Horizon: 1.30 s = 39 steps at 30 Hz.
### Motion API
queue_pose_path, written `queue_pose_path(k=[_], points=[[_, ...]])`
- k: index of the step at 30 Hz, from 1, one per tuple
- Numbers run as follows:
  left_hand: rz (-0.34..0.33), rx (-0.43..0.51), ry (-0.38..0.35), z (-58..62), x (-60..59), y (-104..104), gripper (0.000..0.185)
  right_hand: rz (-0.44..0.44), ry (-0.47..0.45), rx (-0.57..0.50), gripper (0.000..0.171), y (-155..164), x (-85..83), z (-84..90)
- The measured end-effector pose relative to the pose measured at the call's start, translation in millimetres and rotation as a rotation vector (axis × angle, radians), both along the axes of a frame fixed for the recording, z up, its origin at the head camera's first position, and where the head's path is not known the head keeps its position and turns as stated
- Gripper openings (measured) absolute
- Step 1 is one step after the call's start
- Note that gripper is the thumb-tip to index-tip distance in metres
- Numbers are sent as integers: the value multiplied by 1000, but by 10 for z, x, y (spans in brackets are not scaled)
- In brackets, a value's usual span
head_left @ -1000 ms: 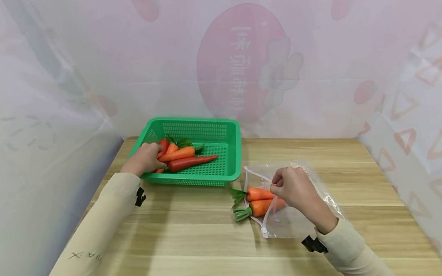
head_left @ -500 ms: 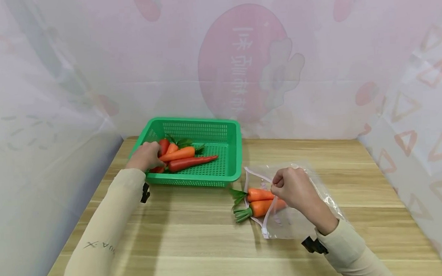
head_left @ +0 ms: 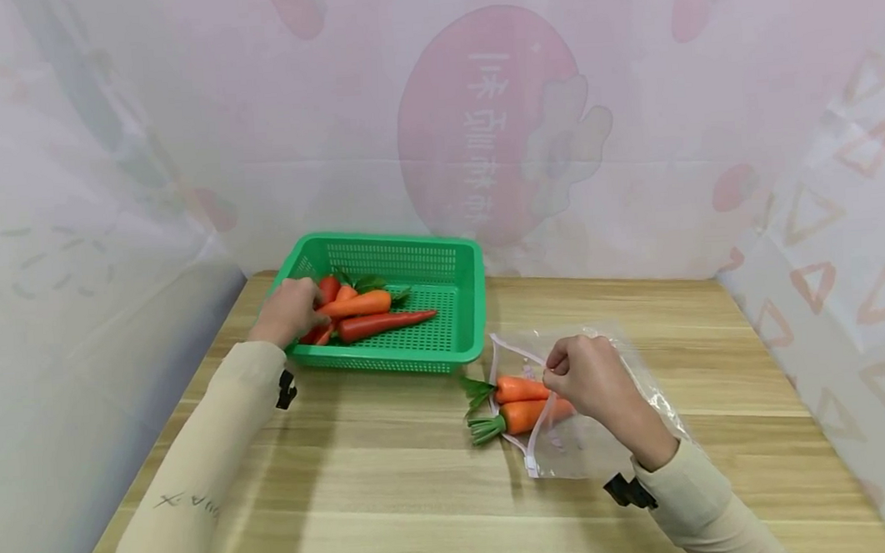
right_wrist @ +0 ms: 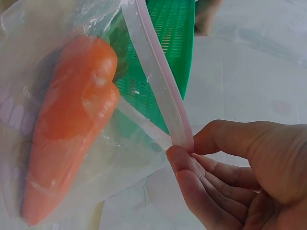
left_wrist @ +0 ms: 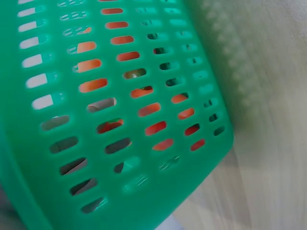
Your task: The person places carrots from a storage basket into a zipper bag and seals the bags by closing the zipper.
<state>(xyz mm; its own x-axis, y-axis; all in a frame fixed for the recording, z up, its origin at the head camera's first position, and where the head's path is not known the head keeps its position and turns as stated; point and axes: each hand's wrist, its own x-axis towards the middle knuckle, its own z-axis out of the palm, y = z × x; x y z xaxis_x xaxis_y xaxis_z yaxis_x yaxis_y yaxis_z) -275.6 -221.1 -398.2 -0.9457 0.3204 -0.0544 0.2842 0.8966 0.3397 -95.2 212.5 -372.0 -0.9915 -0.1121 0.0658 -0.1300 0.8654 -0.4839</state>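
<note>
At the left, my left hand (head_left: 286, 310) reaches into the green plastic basket (head_left: 477, 308). Its thumb and fingers hold the tapered end of an orange carrot (head_left: 365, 303); the fingertips are partly hidden. A long red chili pepper (head_left: 385, 324) lies just in front of that carrot. On the right, my right hand (head_left: 594, 377) pinches the upper edge of a clear zip bag (right_wrist: 158, 72) between thumb and fingers, lifting its mouth. Two carrots with green tops, one nearer (head_left: 521, 417) and one farther (head_left: 518, 389), lie partly inside the bag, tops sticking out to the left.
More red and orange vegetables (head_left: 329, 289) with green leaves lie at the basket's left end. The basket stands at the back left of the wooden table (head_left: 394, 496). Printed cloth walls (head_left: 315, 133) enclose the back and sides.
My left thumb has drawn in toward the fingers at the carrot's end, and the carrot has risen slightly. More red shows below that hand. My right hand and the zip bag have stayed still.
</note>
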Motion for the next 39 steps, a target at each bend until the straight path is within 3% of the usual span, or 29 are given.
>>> queue_pose_path(k=[8, 13, 21, 27, 33, 39], points=[[-12, 64, 79, 156, 93, -29, 20, 2, -11, -5, 4, 4, 4, 5], [-34, 55, 123, 259, 155, -48, 23, 4, -10, -7, 4, 18, 4, 18], [-67, 22, 125, 422, 282, -15, 23, 16, 0, -13, 4, 28, 6, 18], [-112, 55, 95, 635, 473, 109, 25, 13, 2, -6, 4, 29, 13, 28], [-170, 72, 81, 852, 695, 252, 13, 11, -4, -14, 4, 31, 13, 53], [-219, 55, 136, 994, 941, 391, 10, 14, 2, -8, 4, 31, 19, 52]])
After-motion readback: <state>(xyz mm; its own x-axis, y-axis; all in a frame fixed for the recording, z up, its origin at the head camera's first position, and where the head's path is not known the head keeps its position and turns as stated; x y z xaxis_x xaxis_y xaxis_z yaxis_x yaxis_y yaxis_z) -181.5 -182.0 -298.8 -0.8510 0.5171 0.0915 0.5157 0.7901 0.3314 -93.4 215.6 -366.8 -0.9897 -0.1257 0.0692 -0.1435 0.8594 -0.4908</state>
